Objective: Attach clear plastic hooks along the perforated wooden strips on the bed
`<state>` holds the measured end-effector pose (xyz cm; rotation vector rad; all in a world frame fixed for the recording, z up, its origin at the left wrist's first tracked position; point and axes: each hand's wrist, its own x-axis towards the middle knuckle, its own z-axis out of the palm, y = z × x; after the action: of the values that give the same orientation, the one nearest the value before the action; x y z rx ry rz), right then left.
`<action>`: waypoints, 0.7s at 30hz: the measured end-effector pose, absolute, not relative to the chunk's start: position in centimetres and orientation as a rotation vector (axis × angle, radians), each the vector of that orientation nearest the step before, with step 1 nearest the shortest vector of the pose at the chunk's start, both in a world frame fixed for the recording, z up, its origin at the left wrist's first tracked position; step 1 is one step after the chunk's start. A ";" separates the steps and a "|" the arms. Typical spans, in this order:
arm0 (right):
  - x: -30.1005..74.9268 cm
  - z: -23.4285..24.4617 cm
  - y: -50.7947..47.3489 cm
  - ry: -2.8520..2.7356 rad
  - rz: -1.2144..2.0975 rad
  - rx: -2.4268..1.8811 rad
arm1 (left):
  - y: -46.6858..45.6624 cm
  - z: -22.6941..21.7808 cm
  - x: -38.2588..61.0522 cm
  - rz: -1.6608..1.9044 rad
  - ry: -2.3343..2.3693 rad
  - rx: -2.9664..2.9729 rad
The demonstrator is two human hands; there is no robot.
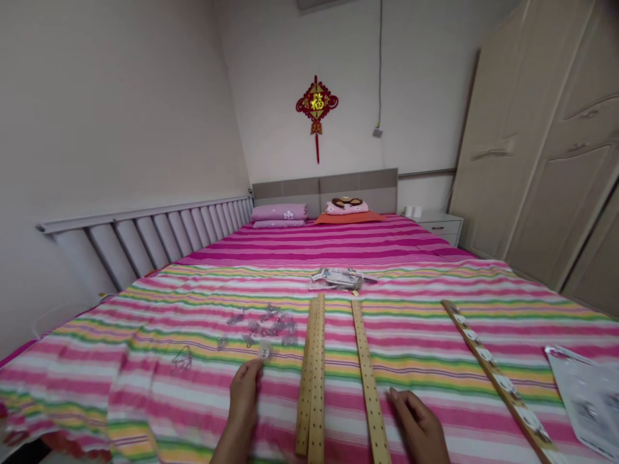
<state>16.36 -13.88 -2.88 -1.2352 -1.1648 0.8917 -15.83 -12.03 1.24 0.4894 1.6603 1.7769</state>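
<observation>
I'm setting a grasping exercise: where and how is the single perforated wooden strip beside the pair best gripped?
Perhaps pinch the single perforated wooden strip across its narrow width, mid-length, from above right: it's flat, long and thin, and the paired strips lie on its left.

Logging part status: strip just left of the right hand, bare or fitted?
Bare: that strip shows only holes; the far-right strip carries white pieces.
</observation>
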 end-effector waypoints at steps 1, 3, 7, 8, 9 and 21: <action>16.4 -2.8 -13.9 -1.158 0.900 -1.230 | -12.3 1.4 -15.7 1.762 1.574 0.421; 16.4 -2.5 -13.9 -1.144 0.917 -1.217 | -12.8 1.8 -15.6 1.713 1.443 0.336; 16.4 -1.7 -14.2 -1.112 0.953 -1.197 | -13.3 2.8 -15.5 1.676 1.296 0.302; 16.4 -1.5 -14.2 -1.100 0.965 -1.190 | -13.4 3.1 -15.3 1.677 1.262 0.320; 16.5 -1.4 -14.2 -1.085 0.982 -1.181 | -13.4 3.4 -15.1 1.684 1.236 0.350; 13.6 2.6 -16.9 -1.061 1.204 -1.084 | -18.0 4.6 -8.6 1.902 1.652 1.657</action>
<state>13.61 -16.87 2.59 -1.0843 -1.0606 1.2044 -8.56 -17.96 4.62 1.6574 1.6519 1.9021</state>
